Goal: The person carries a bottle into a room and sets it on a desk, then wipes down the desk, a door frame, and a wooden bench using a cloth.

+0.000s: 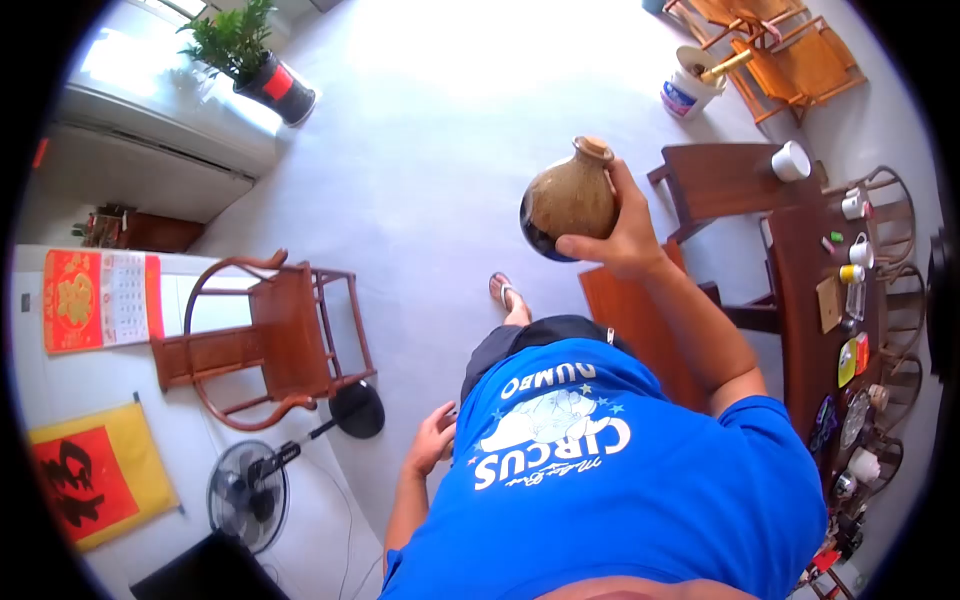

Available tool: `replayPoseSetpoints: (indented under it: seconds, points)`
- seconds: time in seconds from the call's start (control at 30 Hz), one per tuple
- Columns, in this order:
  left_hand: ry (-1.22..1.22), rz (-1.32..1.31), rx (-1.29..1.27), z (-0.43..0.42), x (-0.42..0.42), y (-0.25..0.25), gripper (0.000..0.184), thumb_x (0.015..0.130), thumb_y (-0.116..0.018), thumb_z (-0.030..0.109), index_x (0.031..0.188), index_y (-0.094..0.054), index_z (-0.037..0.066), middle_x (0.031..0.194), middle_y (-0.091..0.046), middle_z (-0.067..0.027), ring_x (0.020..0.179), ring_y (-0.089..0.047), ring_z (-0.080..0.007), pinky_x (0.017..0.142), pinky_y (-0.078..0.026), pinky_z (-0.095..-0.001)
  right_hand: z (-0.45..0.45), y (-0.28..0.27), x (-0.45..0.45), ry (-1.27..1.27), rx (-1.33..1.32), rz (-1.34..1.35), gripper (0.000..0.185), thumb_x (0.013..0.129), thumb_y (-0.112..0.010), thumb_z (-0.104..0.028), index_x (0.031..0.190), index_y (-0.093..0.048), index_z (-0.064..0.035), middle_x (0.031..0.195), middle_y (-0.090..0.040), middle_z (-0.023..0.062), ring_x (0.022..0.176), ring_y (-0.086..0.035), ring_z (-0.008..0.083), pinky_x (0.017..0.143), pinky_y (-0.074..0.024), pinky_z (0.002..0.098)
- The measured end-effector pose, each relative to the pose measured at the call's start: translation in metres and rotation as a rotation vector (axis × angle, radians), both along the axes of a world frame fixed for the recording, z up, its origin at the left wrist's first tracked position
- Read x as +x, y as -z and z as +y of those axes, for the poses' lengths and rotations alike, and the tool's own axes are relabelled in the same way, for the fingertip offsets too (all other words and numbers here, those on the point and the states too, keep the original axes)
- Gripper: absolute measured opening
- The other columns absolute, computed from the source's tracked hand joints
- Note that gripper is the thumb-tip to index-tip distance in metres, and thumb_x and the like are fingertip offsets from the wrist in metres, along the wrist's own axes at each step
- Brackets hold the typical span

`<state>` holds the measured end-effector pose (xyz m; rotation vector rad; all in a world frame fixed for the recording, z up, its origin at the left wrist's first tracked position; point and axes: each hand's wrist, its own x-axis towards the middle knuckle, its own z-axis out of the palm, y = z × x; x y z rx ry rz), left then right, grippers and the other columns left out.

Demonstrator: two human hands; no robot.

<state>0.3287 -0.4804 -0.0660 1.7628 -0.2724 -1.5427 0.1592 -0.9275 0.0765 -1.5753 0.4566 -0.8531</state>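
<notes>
Right fingers (588,247) grip jar (572,203); left fingers (441,420) near shirt (640,490)

Right hand (632,228) grips a round-bellied brown jug (575,205), dark toward the base, tan stopper (594,145) at its mouth; thumb across the lower body. Left hand (432,440) holds nothing, hanging loosely curled beside a blue T-shirt (610,500). One sandalled foot (505,292) on pale floor. To the left: wooden armchair (290,330), standing fan (248,495), red-and-white calendar (100,300). Right: long dark table (800,300) with cups. Potted plant (275,88) and white bucket (688,95) farther off.
</notes>
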Motion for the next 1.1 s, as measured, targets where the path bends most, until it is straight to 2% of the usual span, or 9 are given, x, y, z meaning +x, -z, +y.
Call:
replayPoseSetpoints:
  seconds: [0.13,0.23,0.37,0.53,0.67,0.77,0.9,1.03,1.1]
  points:
    - [-0.008,0.350,-0.223,-0.051,0.090,-0.017,0.084,0.076,-0.083,0.014,0.149,-0.045,-0.004,0.141,-0.058,-0.0183,0.129,-0.056,-0.0283,0.114,-0.040,-0.0409,-0.054,-0.010,0.061,0.042,-0.117,0.063,0.091,0.068,-0.094,-0.024,0.138,-0.042,0.0009,0.118,-0.060,0.0162,0.114,-0.063,0.0249,0.100,-0.0525,0.0362]
    - [0.082,0.404,-0.194,-0.092,0.138,-0.035,0.094,0.067,-0.089,0.012,0.149,-0.045,-0.002,0.144,-0.055,-0.0181,0.130,-0.055,-0.0289,0.117,-0.037,-0.0430,-0.084,-0.016,0.101,0.062,-0.016,0.036,0.091,0.068,-0.093,-0.024,0.139,-0.041,0.0009,0.120,-0.059,0.0164,0.115,-0.063,0.0253,0.100,-0.0530,0.0372]
    - [0.149,0.313,-0.083,-0.135,0.183,-0.026,0.090,0.071,-0.087,0.003,0.149,-0.045,-0.003,0.144,-0.055,-0.0181,0.126,-0.058,-0.0274,0.111,-0.045,-0.0421,-0.122,-0.015,0.145,0.060,0.052,0.037,0.091,0.069,-0.093,-0.024,0.140,-0.040,0.0012,0.123,-0.058,0.0164,0.117,-0.063,0.0259,0.101,-0.0534,0.0379]
    - [0.039,-0.128,0.010,-0.160,0.195,0.032,0.050,0.096,-0.072,0.017,0.135,-0.056,-0.008,0.124,-0.069,-0.0166,0.108,-0.068,-0.0234,0.099,-0.054,-0.0362,-0.169,-0.007,0.192,0.015,0.070,0.046,0.092,0.068,-0.093,-0.024,0.140,-0.041,0.0018,0.121,-0.060,0.0163,0.115,-0.063,0.0261,0.101,-0.0525,0.0378]
    - [0.203,-0.097,0.136,-0.207,0.239,0.022,0.043,0.095,-0.067,0.013,0.132,-0.060,-0.006,0.115,-0.073,-0.0168,0.103,-0.071,-0.0234,0.089,-0.057,-0.0361,-0.219,-0.005,0.255,-0.061,0.033,0.054,0.091,0.067,-0.094,-0.025,0.138,-0.043,0.0018,0.120,-0.062,0.0177,0.114,-0.064,0.0261,0.102,-0.0517,0.0379]
    - [0.482,-0.714,0.237,-0.261,0.295,-0.001,0.049,0.085,-0.071,0.014,0.129,-0.061,-0.005,0.103,-0.073,-0.0193,0.093,-0.072,-0.0296,0.087,-0.057,-0.0387,-0.259,0.003,0.312,-0.174,0.089,-0.036,0.092,0.067,-0.094,-0.026,0.139,-0.043,0.0013,0.120,-0.062,0.0176,0.114,-0.064,0.0264,0.101,-0.0518,0.0381]
    - [-0.052,-1.043,-0.110,-0.414,0.335,-0.081,0.072,0.080,-0.085,0.025,0.139,-0.054,-0.002,0.111,-0.070,-0.0198,0.094,-0.070,-0.0279,0.087,-0.056,-0.0374,-0.301,-0.007,0.388,-0.325,-0.014,-0.049,0.093,0.068,-0.094,-0.025,0.140,-0.042,0.0003,0.122,-0.062,0.0166,0.115,-0.064,0.0252,0.101,-0.0519,0.0384]
    - [-0.287,-0.823,-0.430,-0.550,0.351,-0.151,0.121,0.068,-0.095,0.016,0.159,-0.018,0.003,0.149,-0.041,-0.0270,0.128,-0.055,-0.0322,0.101,-0.052,-0.0415,-0.334,-0.037,0.456,-0.388,-0.201,-0.033,0.093,0.069,-0.092,-0.026,0.141,-0.040,-0.0003,0.122,-0.062,0.0169,0.113,-0.065,0.0258,0.100,-0.0522,0.0382]
    - [-0.377,-0.897,-0.610,-0.595,0.367,-0.162,0.122,0.066,-0.097,0.017,0.158,-0.017,0.001,0.146,-0.041,-0.0257,0.129,-0.052,-0.0351,0.103,-0.050,-0.0441,-0.337,-0.044,0.487,-0.420,-0.209,-0.056,0.093,0.068,-0.092,-0.026,0.140,-0.040,0.0009,0.121,-0.063,0.0181,0.112,-0.066,0.0281,0.097,-0.0537,0.0398]
